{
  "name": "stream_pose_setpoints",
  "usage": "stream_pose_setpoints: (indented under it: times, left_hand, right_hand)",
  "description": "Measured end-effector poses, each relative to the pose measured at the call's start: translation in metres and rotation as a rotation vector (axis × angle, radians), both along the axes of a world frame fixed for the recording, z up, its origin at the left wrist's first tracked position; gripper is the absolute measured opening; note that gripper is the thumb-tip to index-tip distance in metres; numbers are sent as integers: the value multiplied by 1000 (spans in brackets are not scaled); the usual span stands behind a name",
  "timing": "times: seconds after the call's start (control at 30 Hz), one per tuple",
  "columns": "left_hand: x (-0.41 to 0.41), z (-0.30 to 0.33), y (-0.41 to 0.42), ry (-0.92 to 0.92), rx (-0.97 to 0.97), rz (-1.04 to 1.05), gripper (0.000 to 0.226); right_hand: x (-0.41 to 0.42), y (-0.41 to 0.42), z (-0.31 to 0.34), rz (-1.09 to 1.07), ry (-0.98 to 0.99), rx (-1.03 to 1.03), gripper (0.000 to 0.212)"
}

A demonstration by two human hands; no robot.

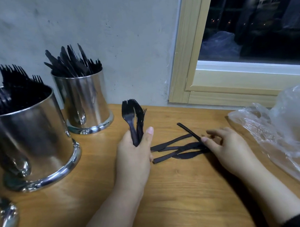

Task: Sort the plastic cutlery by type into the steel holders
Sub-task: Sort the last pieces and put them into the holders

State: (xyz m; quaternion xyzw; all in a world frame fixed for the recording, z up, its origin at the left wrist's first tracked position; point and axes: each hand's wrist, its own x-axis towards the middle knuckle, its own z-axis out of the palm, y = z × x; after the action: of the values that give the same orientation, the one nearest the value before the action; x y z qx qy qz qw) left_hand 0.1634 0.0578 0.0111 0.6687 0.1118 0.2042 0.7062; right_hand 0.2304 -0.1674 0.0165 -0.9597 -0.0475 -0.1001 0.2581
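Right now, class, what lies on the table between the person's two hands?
In the head view, a small pile of loose black knives lies on the wooden table between the left hand and the right hand.

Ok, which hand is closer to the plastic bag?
Right. The right hand is just beside the plastic bag, picking at the loose knives. The left hand is farther off, holding a bunch of forks.
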Motion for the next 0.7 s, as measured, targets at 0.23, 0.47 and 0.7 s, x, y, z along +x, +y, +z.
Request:
stream_pose_setpoints:
  times: [0.23,0.47,0.7]
  left_hand:
    - [3,-8,-3,63,255,-99,29]
    - [0,-2,2,69,-27,-43,15]
    - [-1,7,17,33,230,169,33]
  right_hand:
    - [0,5,-3,17,103,-80,21]
    - [5,5,-4,-14,115,53,17]
    - [-5,7,9,246,-159,449,10]
